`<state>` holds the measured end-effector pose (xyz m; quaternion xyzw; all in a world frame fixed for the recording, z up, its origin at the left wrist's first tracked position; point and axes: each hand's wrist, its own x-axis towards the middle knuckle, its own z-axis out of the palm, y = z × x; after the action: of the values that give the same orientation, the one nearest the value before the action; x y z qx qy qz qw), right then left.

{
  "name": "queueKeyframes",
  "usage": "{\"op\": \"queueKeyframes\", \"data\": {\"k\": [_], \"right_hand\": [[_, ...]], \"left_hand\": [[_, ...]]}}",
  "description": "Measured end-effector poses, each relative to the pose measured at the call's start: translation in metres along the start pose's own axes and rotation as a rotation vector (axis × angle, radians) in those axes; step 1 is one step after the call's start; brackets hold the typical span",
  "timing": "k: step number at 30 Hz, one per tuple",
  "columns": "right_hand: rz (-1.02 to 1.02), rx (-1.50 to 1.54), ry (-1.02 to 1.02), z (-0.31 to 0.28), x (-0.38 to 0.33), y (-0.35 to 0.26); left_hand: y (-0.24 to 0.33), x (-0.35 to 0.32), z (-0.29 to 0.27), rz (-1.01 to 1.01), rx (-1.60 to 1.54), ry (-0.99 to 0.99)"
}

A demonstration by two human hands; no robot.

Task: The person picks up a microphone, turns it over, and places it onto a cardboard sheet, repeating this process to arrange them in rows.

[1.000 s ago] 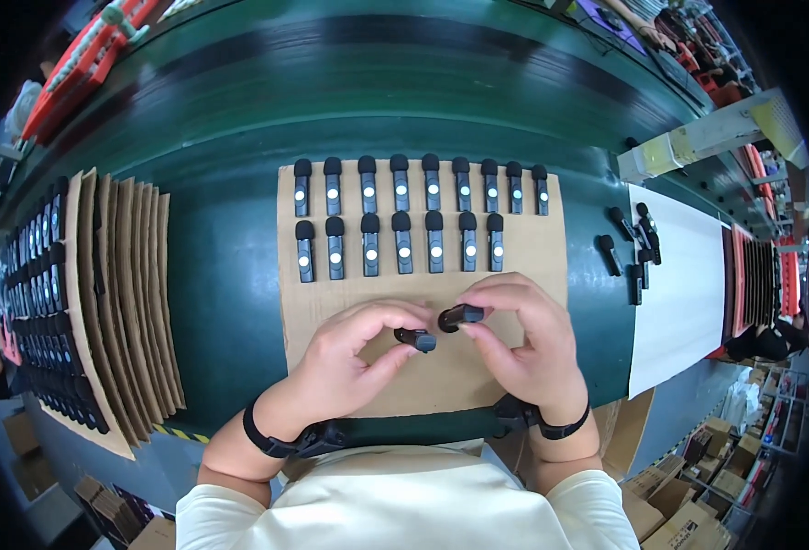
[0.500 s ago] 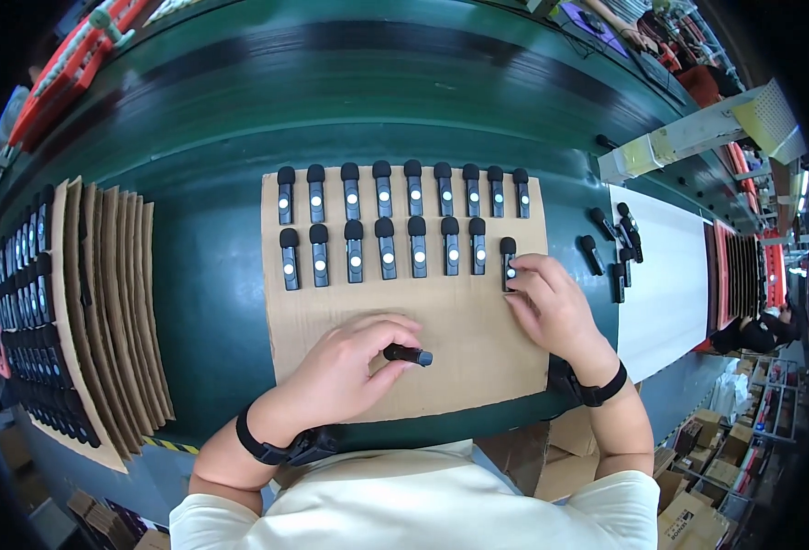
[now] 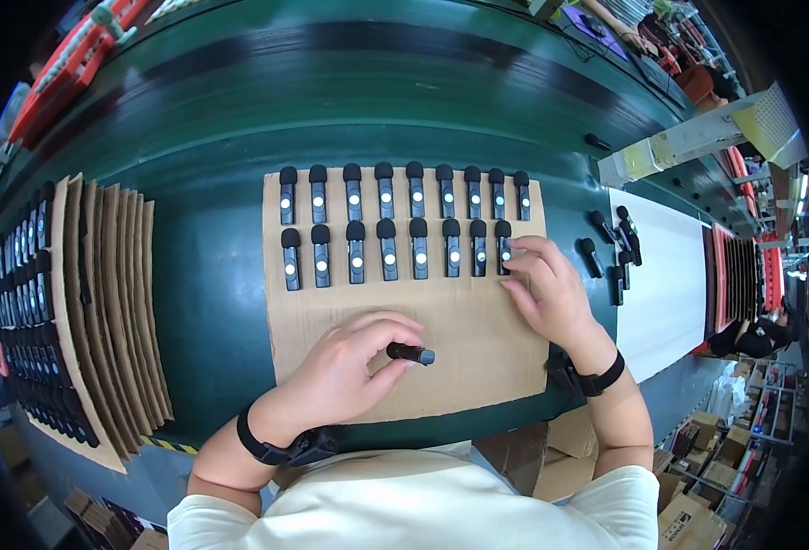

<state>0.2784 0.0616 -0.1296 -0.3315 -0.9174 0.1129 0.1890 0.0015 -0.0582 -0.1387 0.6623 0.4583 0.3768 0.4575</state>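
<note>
Small black clip-on microphones with foam tops and pale round dots lie in two rows on a cardboard sheet. My left hand is closed over the lower part of the sheet, pinching a black microphone between thumb and fingers. At the right end of the second row, my right hand has its fingertips on another microphone. That one lies beside its neighbour, foam top pointing away from me. The fingers partly cover its right edge.
Several loose microphones lie to the right, by a white sheet. On the left stand upright cardboard sheets and a board full of microphones. A pale metal bar juts in at upper right. The green belt runs across the far side.
My right hand has shifted its microphone slightly up and left, into line with the second row. My left hand stays nearly still with its microphone.
</note>
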Motion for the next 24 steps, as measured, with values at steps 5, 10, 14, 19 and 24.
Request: {"op": "queueKeyframes", "data": {"k": [5, 10, 14, 19, 24], "right_hand": [[-0.039, 0.339, -0.013, -0.001, 0.003, -0.045], [-0.063, 0.567, -0.084, 0.015, 0.004, -0.089], [-0.063, 0.611, -0.061, 0.017, 0.002, -0.087], [0.074, 0.457, 0.06, -0.007, 0.003, -0.052], [0.086, 0.146, 0.143, -0.023, -0.011, -0.004]], "left_hand": [[-0.001, -0.001, 0.0, 0.068, -0.036, 0.019], [-0.001, -0.002, 0.0, 0.113, 0.026, 0.005], [0.003, 0.0, -0.001, 0.117, 0.092, 0.043], [0.006, -0.002, -0.004, 0.078, 0.353, 0.03], [0.003, -0.006, -0.007, 0.079, 0.536, -0.116]]}}
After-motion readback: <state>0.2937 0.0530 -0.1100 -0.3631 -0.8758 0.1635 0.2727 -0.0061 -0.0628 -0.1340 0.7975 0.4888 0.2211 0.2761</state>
